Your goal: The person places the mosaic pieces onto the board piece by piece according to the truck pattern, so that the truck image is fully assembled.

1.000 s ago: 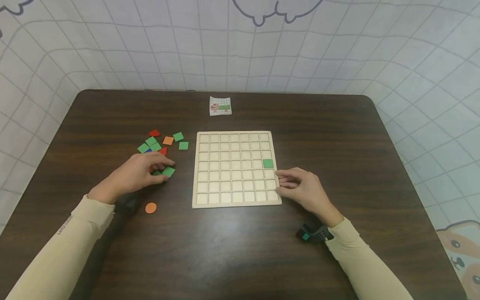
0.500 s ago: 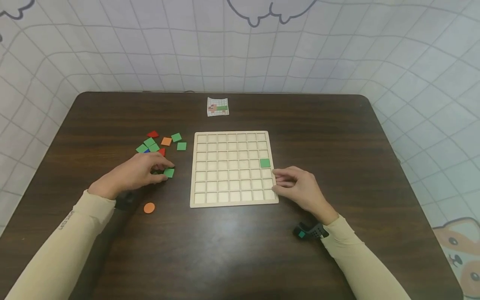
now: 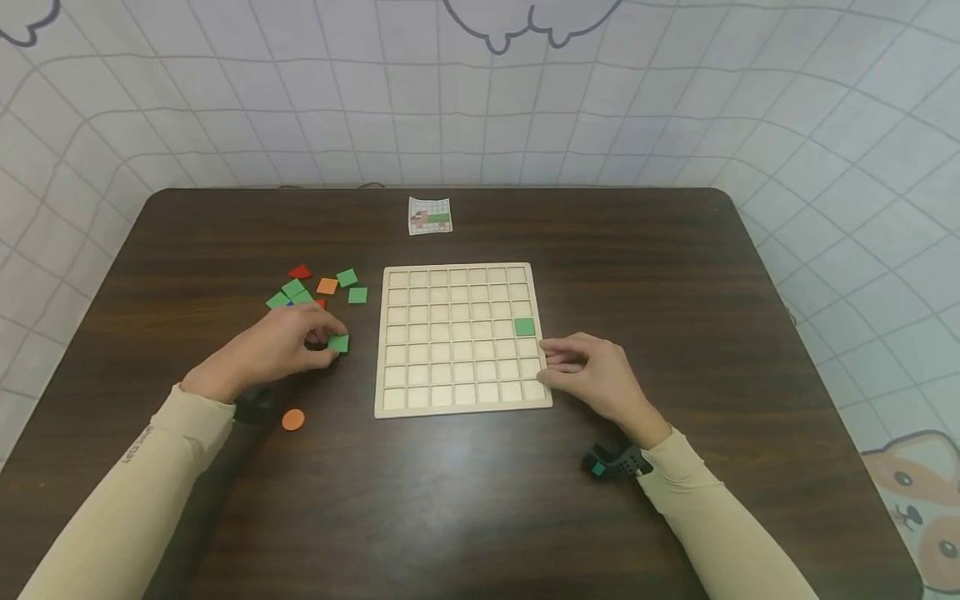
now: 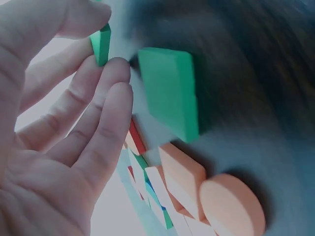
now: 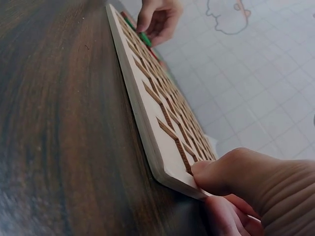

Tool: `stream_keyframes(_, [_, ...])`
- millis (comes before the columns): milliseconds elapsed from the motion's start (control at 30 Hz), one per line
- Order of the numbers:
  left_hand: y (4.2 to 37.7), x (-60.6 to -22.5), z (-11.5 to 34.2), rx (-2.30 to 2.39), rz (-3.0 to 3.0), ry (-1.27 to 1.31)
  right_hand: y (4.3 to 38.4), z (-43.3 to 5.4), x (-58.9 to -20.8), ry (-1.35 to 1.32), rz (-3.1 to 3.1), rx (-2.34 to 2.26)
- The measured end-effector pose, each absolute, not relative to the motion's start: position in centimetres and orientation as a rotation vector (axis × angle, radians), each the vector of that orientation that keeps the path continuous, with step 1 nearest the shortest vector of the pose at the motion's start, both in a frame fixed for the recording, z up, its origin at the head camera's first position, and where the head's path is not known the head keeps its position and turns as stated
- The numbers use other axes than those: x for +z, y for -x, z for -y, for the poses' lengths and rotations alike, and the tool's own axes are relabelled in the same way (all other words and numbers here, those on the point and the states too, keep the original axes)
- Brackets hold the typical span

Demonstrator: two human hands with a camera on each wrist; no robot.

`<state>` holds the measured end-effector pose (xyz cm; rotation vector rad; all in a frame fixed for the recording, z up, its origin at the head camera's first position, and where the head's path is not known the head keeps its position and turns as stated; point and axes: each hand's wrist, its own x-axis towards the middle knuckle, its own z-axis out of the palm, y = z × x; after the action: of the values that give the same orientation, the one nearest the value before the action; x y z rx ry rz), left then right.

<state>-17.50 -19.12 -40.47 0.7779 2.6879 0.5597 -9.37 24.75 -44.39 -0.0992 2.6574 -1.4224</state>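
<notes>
At the dark tabletop (image 3: pixel 465 492), left of the gridded board (image 3: pixel 452 331), the left hand (image 3: pixel 277 340) pinched a green tile (image 3: pixel 339 343) between fingertips, a light edge hold seeming best, while the right hand (image 3: pixel 597 377) gripped the board's right side.

A short line of small dark lettering (image 3: pixel 137 445) runs along the person's left sleeve (image 3: pixel 112 500), just behind the cuff (image 3: pixel 193 416), slanting with the forearm. Its last letters seem to read "DAY"; those ahead of them are too small and blurred to make out. No other words or numbers can be read in any view.
</notes>
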Motion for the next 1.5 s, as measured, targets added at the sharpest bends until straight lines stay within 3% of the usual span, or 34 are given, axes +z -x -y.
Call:
stream_keyframes(867, [17.4, -38.9, 12.9, 0.803, -2.682, -0.917, 9.7, -24.9, -44.7, 0.133, -2.606, -1.511])
stream_keyframes(1500, [17.7, -39.4, 4.5, 0.905, -2.624, -1.019, 9.3, -24.6, -44.3, 0.108, -2.615, -1.497])
